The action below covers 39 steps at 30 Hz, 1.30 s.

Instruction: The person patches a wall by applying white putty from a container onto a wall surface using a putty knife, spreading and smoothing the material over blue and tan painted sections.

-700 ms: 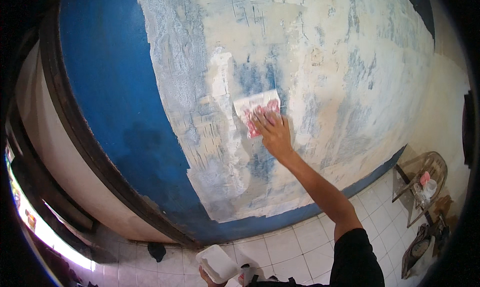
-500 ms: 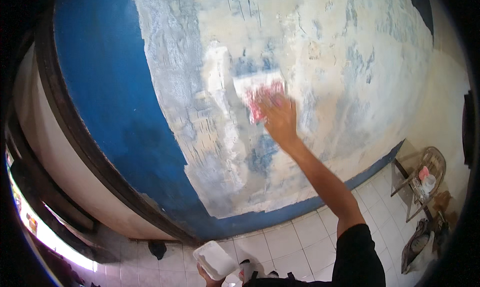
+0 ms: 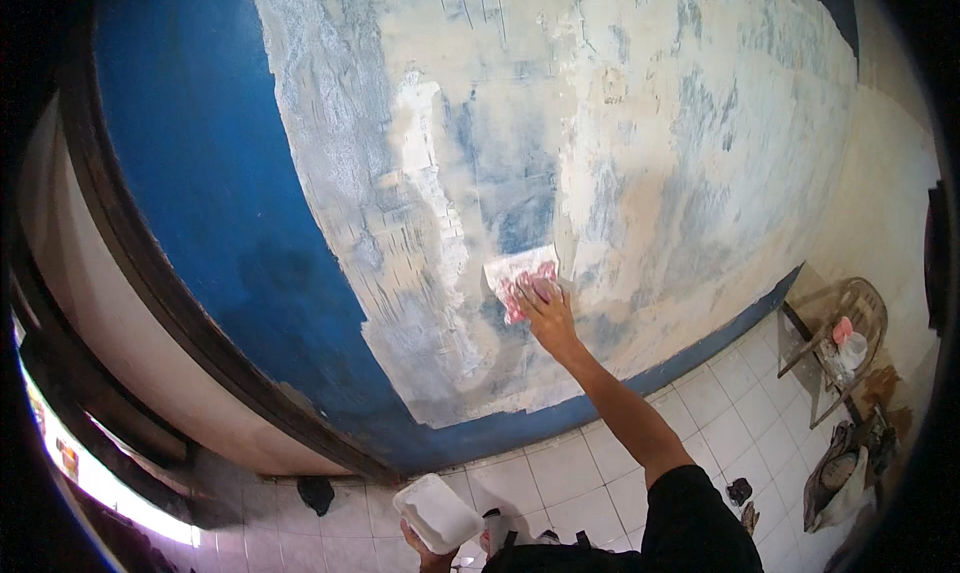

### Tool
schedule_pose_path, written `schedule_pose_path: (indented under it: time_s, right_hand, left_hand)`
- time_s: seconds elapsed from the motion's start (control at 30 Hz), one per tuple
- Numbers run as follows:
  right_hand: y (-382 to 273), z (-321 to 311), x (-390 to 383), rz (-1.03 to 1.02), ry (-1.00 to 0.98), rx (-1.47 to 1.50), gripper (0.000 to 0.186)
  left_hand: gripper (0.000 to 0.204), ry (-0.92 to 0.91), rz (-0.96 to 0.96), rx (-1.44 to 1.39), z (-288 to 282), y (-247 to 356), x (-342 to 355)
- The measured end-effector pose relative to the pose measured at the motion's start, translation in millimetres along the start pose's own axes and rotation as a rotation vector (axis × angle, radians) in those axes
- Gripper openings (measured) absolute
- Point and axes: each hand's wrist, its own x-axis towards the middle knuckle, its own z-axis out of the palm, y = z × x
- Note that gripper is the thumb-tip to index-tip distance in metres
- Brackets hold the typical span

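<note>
My right hand [image 3: 545, 311] is closed on a flat, wide putty scraper [image 3: 522, 271], whitish along its upper edge and red near the fingers. The scraper lies against the wall [image 3: 620, 223], which carries patchy white and grey filler over blue paint. A thick white streak of filler [image 3: 440, 208] runs down the wall to the left of it. Low in the view, my left hand [image 3: 428, 551] grips a white rectangular tub [image 3: 438, 513] by its side. Most of the left hand's fingers are hidden by the tub.
Plain blue paint [image 3: 190, 153] borders the filler on the left, beside a dark curved frame [image 3: 200, 323]. White tiles [image 3: 560, 478] cover the floor. A chair [image 3: 850, 323] holding a pink and white item stands at right, near bags [image 3: 840, 473]. A dark bundle [image 3: 316, 493] lies at lower left.
My right hand has moved down the wall with the scraper, exposing more of the bluish patch above it. The left hand still holds the tub in nearly the same place.
</note>
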Motion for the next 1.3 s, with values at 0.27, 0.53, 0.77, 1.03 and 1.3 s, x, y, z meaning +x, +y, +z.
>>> schedule_pose_path:
  time_s: [0.27,0.53,0.77,1.03,1.3]
  right_hand:
    - [19,-64,161,0.019,0.286,0.010,0.046]
    - [49,-21,173,-0.042,0.299,-0.126,0.048]
    - [-2,29,-48,0.083,0.034,0.005,0.041]
    - [15,-14,43,0.156,0.242,-0.008,0.039]
    - [85,-26,133,0.065,0.318,-0.150,0.055]
  left_hand:
    - [0.076,0.017,0.005,-0.018,-12,-14,5]
    - [0.078,0.030,0.026,0.025,-17,-10,-3]
    - [0.078,0.034,-0.035,-0.024,-29,-7,-6]
    - [0.077,-0.031,-0.033,0.040,-27,2,9]
    - [0.084,-0.079,-0.009,0.096,-19,-3,13]
